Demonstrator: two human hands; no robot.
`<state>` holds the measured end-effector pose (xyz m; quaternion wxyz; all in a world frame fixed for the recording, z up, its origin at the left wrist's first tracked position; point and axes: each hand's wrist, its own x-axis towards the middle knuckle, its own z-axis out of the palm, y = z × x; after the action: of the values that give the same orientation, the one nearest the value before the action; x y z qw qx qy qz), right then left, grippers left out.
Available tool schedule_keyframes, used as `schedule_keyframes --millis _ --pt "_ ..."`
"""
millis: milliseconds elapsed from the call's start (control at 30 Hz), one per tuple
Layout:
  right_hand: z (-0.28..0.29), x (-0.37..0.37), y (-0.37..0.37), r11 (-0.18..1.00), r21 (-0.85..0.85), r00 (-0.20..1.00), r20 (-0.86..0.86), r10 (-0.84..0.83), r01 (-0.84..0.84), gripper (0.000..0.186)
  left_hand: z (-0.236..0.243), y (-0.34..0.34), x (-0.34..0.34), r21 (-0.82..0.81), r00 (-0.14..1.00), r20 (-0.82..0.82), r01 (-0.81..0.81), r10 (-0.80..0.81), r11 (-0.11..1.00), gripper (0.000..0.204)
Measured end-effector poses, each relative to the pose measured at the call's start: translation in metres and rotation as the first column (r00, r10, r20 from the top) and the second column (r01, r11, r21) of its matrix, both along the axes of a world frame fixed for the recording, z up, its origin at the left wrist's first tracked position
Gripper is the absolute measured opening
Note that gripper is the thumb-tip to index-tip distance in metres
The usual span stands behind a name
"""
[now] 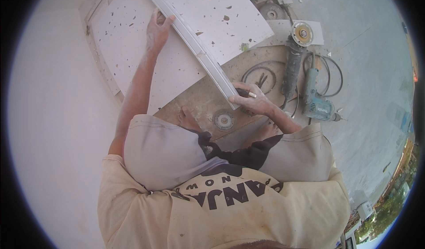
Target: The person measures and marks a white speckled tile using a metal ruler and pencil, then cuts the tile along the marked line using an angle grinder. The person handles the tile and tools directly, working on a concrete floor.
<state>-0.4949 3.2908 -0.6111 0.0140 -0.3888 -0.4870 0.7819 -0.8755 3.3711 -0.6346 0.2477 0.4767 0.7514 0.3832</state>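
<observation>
A long, pale, ribbed metal bar (pixel 206 60) lies diagonally across a large white board (pixel 177 71). My left hand (pixel 159 31) grips the bar's left edge higher up, its thumb on top and its other fingers partly hidden. At the near end, my right hand (pixel 256 100) closes on the bar with thumb and fingers. A dark pen-like thing with a pale tip (pixel 251 95) also sits in that hand; its exact kind is hard to make out. Dust whitens both hands.
Dark chips lie scattered over another white board (pixel 226 18). To the right are an angle grinder (pixel 294 58) with a disc, a teal drill (pixel 318 107) and a coiled black cable (pixel 261 67). A round disc (pixel 223 120) lies between my bare feet.
</observation>
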Motion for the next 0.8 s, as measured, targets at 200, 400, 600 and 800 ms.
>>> schedule_keyframes --millis 200,400,600,800 --pt "-0.006 0.000 0.001 1.000 -0.015 1.000 0.011 0.004 -0.004 0.054 0.006 0.002 0.006 0.005 0.999 0.044 0.004 -0.004 1.000 0.073" --pt "-0.023 0.002 -0.004 1.000 0.023 0.998 -0.069 -0.010 0.012 0.050 -0.001 0.001 0.000 0.016 0.999 0.022 0.024 -0.024 1.000 0.077" --pt "-0.012 0.002 -0.001 1.000 -0.024 1.000 -0.026 0.003 -0.003 0.049 -0.002 0.001 -0.006 -0.073 0.993 -0.119 0.011 -0.020 0.997 0.079" --pt "-0.010 0.002 0.001 1.000 -0.007 1.000 -0.023 0.011 -0.011 0.048 0.006 0.001 -0.001 -0.107 0.987 -0.157 0.018 -0.035 0.994 0.078"
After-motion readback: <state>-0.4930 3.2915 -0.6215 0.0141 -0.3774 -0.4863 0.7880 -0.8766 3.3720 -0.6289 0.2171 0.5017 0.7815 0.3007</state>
